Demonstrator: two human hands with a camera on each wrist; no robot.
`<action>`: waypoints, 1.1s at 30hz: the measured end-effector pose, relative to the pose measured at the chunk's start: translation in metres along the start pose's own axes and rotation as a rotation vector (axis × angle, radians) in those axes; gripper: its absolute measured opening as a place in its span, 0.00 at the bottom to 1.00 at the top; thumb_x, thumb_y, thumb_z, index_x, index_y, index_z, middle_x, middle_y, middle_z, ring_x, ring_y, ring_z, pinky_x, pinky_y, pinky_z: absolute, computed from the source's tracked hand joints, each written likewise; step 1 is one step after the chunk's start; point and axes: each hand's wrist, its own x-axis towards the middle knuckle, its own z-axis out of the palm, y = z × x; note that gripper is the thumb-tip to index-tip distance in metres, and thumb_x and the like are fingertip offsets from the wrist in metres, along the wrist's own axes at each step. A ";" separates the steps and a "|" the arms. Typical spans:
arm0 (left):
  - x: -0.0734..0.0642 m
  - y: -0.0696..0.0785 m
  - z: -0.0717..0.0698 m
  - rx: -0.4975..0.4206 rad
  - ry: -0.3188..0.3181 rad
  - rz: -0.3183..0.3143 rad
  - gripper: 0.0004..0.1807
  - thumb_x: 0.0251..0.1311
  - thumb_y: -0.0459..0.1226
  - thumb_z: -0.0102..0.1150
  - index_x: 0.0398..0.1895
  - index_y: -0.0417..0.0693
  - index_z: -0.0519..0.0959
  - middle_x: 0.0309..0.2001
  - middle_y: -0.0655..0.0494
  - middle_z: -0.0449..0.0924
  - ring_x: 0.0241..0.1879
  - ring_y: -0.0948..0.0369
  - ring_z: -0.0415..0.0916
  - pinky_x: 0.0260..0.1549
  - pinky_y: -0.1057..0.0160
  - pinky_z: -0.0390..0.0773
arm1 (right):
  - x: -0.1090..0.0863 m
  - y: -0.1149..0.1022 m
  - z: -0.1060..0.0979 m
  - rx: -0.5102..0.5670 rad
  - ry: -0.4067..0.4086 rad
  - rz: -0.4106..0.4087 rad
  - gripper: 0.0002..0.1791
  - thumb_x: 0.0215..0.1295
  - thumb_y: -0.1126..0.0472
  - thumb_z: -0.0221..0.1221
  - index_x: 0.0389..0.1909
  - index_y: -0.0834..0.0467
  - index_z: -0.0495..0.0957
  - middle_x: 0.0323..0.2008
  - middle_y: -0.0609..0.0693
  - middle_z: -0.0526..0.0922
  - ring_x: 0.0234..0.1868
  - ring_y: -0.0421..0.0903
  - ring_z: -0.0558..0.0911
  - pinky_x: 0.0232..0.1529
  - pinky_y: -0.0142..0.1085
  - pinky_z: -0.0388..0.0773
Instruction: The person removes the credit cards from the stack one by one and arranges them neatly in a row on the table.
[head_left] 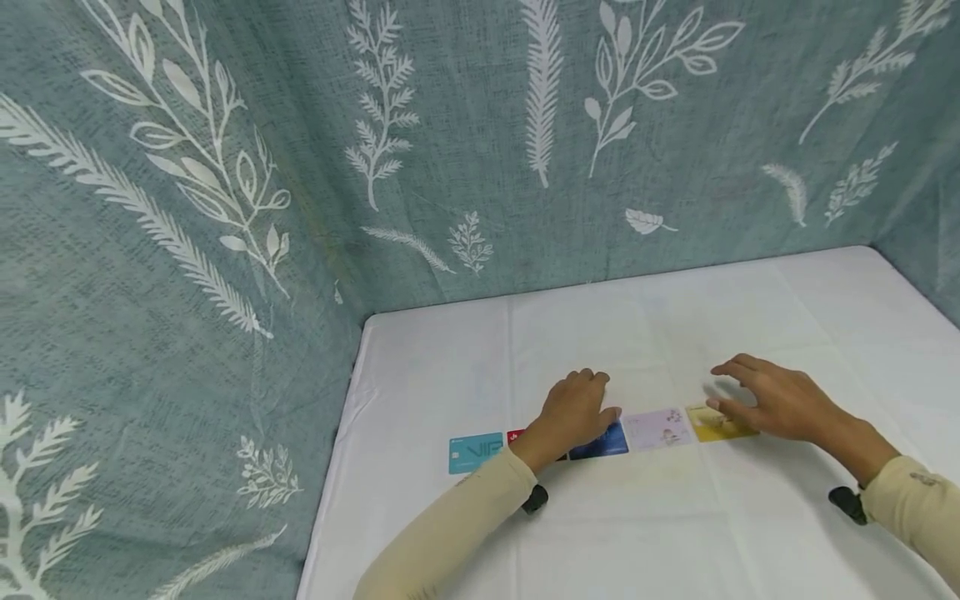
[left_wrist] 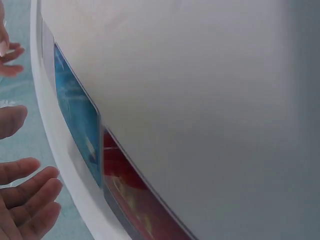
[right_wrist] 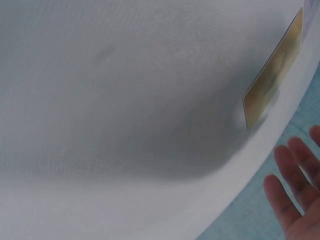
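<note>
Five-card row aside, several cards lie side by side: a teal card marked VIP (head_left: 476, 452), a red card (head_left: 514, 435) mostly hidden by the left arm, a dark blue card (head_left: 600, 442), a pale lilac card (head_left: 657, 428) and a gold card (head_left: 716, 424). My left hand (head_left: 572, 410) is over the red and blue cards, its thumb over the blue card's upper edge. Above the gold card's right end is my right hand (head_left: 776, 400), thumb and fingers apart. Both wrist views show the fingers spread and relaxed, holding nothing.
A white cloth covers the table (head_left: 630, 533), which ends at a patterned teal curtain (head_left: 465, 150) behind and on the left. Dark pieces of the wrist gear (head_left: 847, 505) show under both sleeves.
</note>
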 end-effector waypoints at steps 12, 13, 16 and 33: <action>-0.026 -0.037 -0.013 -0.068 0.071 -0.010 0.31 0.67 0.52 0.61 0.66 0.44 0.74 0.55 0.50 0.80 0.52 0.56 0.78 0.52 0.58 0.78 | -0.001 -0.002 0.000 0.018 0.033 -0.026 0.27 0.64 0.45 0.66 0.57 0.59 0.78 0.57 0.61 0.80 0.54 0.62 0.81 0.41 0.57 0.80; -0.029 -0.040 -0.013 -0.073 0.079 -0.013 0.30 0.67 0.51 0.61 0.66 0.44 0.74 0.55 0.50 0.81 0.52 0.56 0.78 0.52 0.58 0.79 | -0.001 -0.001 0.001 0.022 0.029 -0.026 0.27 0.64 0.46 0.65 0.58 0.59 0.78 0.57 0.61 0.80 0.55 0.62 0.81 0.41 0.57 0.80; -0.038 -0.047 -0.011 -0.100 0.095 -0.028 0.30 0.66 0.51 0.62 0.66 0.44 0.74 0.55 0.49 0.81 0.53 0.55 0.78 0.53 0.57 0.79 | -0.002 -0.002 0.001 0.023 0.020 -0.030 0.28 0.64 0.46 0.66 0.58 0.60 0.78 0.57 0.62 0.80 0.55 0.62 0.80 0.41 0.57 0.80; -0.073 -0.072 -0.015 -0.191 0.142 -0.071 0.31 0.62 0.49 0.66 0.64 0.44 0.75 0.59 0.46 0.79 0.56 0.52 0.77 0.57 0.51 0.77 | -0.016 0.001 -0.006 0.000 0.054 0.016 0.28 0.63 0.48 0.68 0.60 0.58 0.76 0.59 0.63 0.79 0.54 0.63 0.80 0.41 0.58 0.80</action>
